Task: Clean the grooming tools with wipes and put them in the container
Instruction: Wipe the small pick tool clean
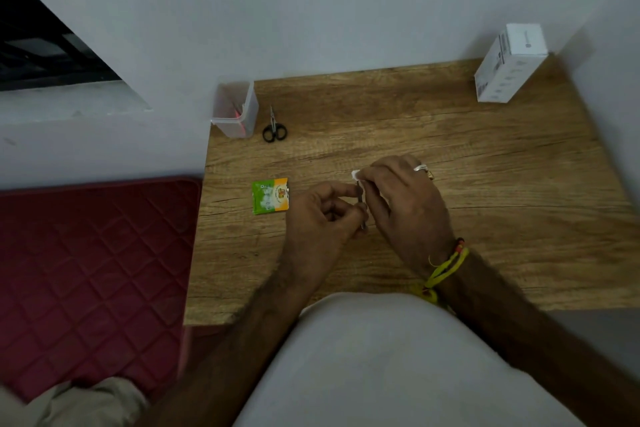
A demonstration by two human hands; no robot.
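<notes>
My left hand (322,215) pinches a thin metal grooming tool (361,210) over the middle of the wooden table (450,149). Against the tool's upper end my right hand (405,208) presses a small white wipe (356,176). A green and orange wipe packet (270,195) lies flat just left of my hands. At the table's back left corner stands a clear plastic container (236,109) with something red inside. Small black-handled scissors (274,126) lie right beside it, blades pointing away from me.
A white cardboard box (509,62) stands at the back right corner against the wall. Left of the table lies a dark red quilted mattress (90,270). My light-coloured shirt (398,367) covers the table's near edge.
</notes>
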